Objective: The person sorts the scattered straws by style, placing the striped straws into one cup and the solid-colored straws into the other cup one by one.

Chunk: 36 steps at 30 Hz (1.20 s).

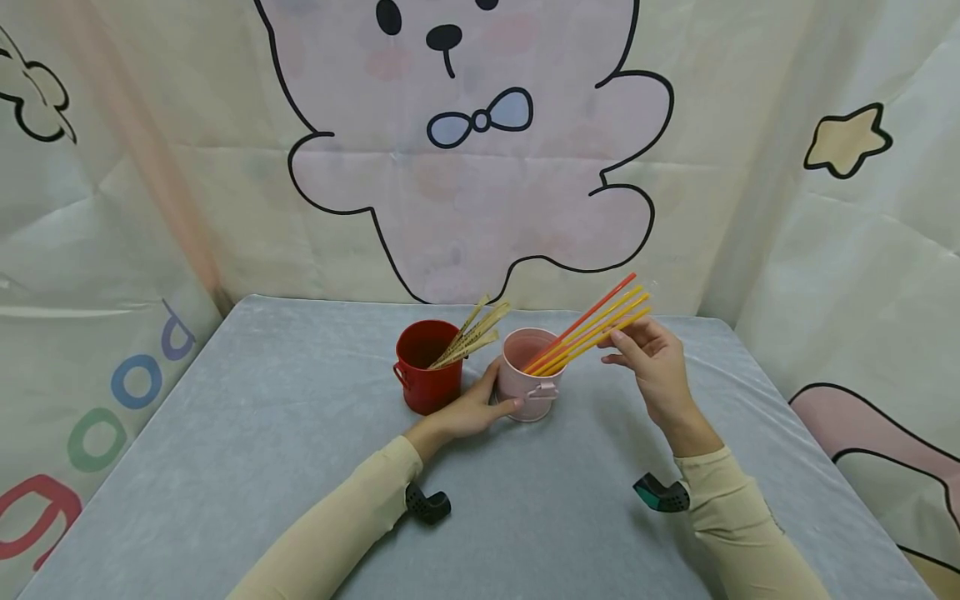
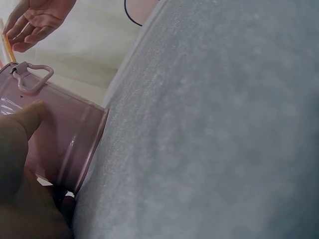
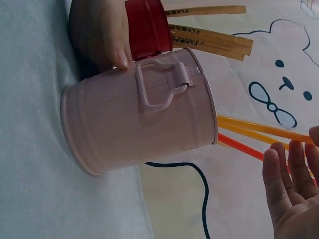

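My left hand (image 1: 472, 408) holds a small pink metal bucket (image 1: 517, 385) round its lower side, the thumb along its front in the left wrist view. The bucket stands upright on the table, a wire handle (image 3: 164, 84) hanging at its side. Several yellow and red drinking straws (image 1: 592, 333) lean out of it to the right, with a clear plastic glint near their ends. My right hand (image 1: 648, 362) pinches a yellow straw (image 3: 269, 129) near its upper end, between thumb and fingers; its other fingers are loosely extended.
Left of the pink bucket stands a red bucket (image 1: 427, 379) with several brown paper sleeves (image 1: 472, 337) printed in black. A pale blue cloth covers the table (image 1: 300, 400). Behind it hangs a curtain (image 1: 480, 208) with a cartoon bear.
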Each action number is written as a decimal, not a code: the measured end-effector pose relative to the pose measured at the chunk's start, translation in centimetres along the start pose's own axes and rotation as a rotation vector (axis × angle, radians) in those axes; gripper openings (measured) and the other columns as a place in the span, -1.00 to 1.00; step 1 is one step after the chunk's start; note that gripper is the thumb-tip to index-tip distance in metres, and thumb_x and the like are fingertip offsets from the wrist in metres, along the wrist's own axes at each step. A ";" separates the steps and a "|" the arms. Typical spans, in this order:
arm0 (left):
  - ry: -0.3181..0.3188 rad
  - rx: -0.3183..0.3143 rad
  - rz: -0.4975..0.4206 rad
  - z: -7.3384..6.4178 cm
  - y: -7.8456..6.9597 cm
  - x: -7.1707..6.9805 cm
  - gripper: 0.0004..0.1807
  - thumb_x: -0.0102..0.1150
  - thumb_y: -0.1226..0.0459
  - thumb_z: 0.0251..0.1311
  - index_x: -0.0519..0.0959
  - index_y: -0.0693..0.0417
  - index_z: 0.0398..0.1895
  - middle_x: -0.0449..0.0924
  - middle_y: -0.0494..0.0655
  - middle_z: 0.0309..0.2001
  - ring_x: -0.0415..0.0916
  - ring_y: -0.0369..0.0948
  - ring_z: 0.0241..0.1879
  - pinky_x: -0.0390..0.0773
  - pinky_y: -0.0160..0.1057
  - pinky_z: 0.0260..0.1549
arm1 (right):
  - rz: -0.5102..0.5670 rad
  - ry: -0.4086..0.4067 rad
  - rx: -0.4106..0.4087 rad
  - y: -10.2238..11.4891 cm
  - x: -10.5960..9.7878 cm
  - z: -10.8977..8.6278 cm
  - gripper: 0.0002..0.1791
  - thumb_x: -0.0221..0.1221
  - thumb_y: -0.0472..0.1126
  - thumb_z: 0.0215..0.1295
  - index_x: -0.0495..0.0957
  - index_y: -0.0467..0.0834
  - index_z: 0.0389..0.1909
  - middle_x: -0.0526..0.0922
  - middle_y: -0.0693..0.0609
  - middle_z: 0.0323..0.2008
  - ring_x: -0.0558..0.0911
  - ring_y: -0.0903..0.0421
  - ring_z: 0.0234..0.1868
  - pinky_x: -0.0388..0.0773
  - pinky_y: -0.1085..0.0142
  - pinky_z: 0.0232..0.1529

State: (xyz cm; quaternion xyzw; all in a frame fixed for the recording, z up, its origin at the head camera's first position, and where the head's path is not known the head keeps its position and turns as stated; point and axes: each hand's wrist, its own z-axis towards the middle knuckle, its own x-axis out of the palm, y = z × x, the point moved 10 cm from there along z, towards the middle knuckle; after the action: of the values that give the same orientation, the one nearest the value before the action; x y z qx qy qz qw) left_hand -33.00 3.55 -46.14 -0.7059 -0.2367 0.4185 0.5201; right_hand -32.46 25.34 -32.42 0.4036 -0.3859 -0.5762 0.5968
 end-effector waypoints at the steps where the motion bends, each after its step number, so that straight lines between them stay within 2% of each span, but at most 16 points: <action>1: 0.001 0.001 0.000 0.0 0.0 0.0 0.02 0.15 -0.09 0.38 -0.29 -0.16 0.66 -0.26 -0.09 0.67 -0.31 -0.12 0.66 -0.17 0.12 0.60 | 0.003 0.001 0.005 -0.1 0.0 0.0 -0.84 0.15 -0.32 0.46 0.53 -0.29 -0.03 0.74 0.14 -0.24 0.73 0.26 -0.23 0.72 0.40 -0.28; 7: 0.001 0.012 -0.001 0.0 -0.1 0.0 0.01 0.14 -0.08 0.40 -0.29 -0.14 0.66 -0.27 -0.07 0.67 -0.32 -0.10 0.66 -0.18 0.12 0.60 | 0.017 0.012 0.027 -0.6 -0.2 0.1 -0.89 0.14 -0.31 0.47 0.56 -0.18 -0.07 0.75 0.15 -0.22 0.74 0.25 -0.24 0.72 0.40 -0.26; 17: 0.003 -0.004 -0.005 0.1 0.1 0.0 0.03 0.15 -0.11 0.38 -0.29 -0.16 0.66 -0.28 -0.09 0.67 -0.34 -0.12 0.66 -0.19 0.11 0.60 | 0.014 0.022 0.046 -1.0 -0.1 0.2 -0.91 0.14 -0.29 0.47 0.55 -0.15 -0.08 0.76 0.16 -0.22 0.75 0.24 -0.24 0.72 0.41 -0.26; 24: 0.001 0.029 0.000 0.2 0.0 0.1 0.00 0.13 -0.08 0.40 -0.28 -0.14 0.65 -0.26 -0.06 0.67 -0.31 -0.10 0.66 -0.17 0.13 0.60 | 0.024 0.033 0.042 -1.1 -0.1 0.1 -0.90 0.14 -0.31 0.47 0.56 -0.15 -0.08 0.77 0.15 -0.23 0.75 0.26 -0.26 0.72 0.40 -0.27; 29: -0.002 0.021 0.004 0.3 0.2 0.1 0.00 0.14 -0.08 0.40 -0.29 -0.17 0.65 -0.26 -0.10 0.67 -0.32 -0.13 0.66 -0.18 0.10 0.60 | 0.011 0.036 0.055 -1.3 -0.1 0.1 -0.91 0.14 -0.29 0.48 0.56 -0.13 -0.08 0.76 0.16 -0.23 0.75 0.27 -0.26 0.72 0.41 -0.26; 36: 0.001 0.030 0.001 0.3 0.2 0.1 0.00 0.12 -0.08 0.41 -0.29 -0.12 0.65 -0.26 -0.03 0.67 -0.31 -0.08 0.66 -0.17 0.15 0.59 | 0.009 0.042 0.084 -1.8 -0.2 0.2 -0.91 0.11 -0.27 0.50 0.55 -0.10 -0.08 0.77 0.19 -0.23 0.75 0.26 -0.26 0.72 0.42 -0.25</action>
State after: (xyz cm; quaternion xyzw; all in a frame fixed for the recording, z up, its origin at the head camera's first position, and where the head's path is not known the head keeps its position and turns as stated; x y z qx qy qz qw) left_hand -33.26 3.72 -46.35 -0.6983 -0.2296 0.4220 0.5306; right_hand -33.32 25.53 -33.99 0.4386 -0.3989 -0.5484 0.5898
